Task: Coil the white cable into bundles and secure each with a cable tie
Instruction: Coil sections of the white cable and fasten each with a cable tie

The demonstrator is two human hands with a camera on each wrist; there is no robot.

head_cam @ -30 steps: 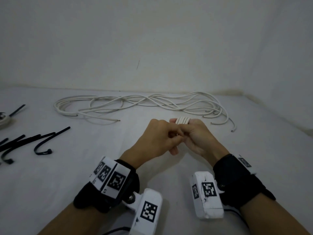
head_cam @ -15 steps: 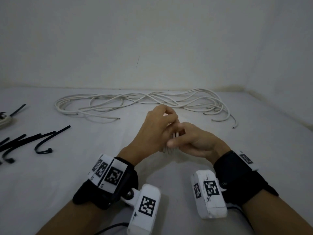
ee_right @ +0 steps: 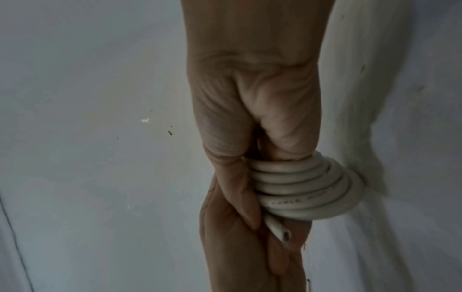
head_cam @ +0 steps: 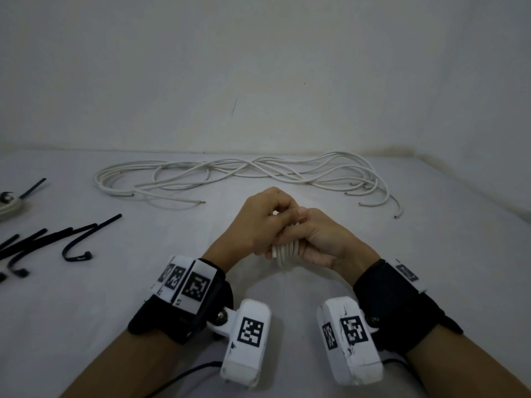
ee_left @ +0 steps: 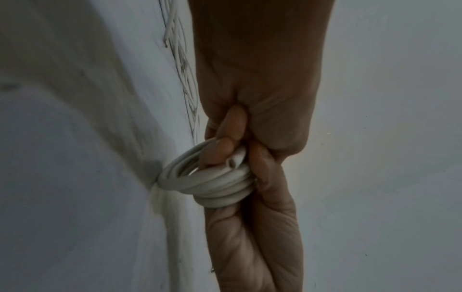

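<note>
A small coil of white cable [head_cam: 283, 254] is held between both hands above the table's middle. My left hand [head_cam: 283, 218] curls over it from the left, and my right hand [head_cam: 290, 238] grips it from the right with the thumb across the turns. The left wrist view shows the coil [ee_left: 210, 181] as several stacked turns pinched by fingers, with a cut cable end [ee_left: 235, 162] sticking out. From the right wrist, the same coil [ee_right: 305, 189] and cable end [ee_right: 280, 233] show. No cable tie is visible on the coil.
Loose white cables [head_cam: 244, 173] sprawl across the back of the white table [head_cam: 431, 268], near the wall. Several black cable ties [head_cam: 57, 239] lie at the left. A small white and black object [head_cam: 8, 202] sits at the far left edge.
The coil stuck out above the hands on their far side; it now hangs below them on the near side. The hands have turned over it and stayed in place.
</note>
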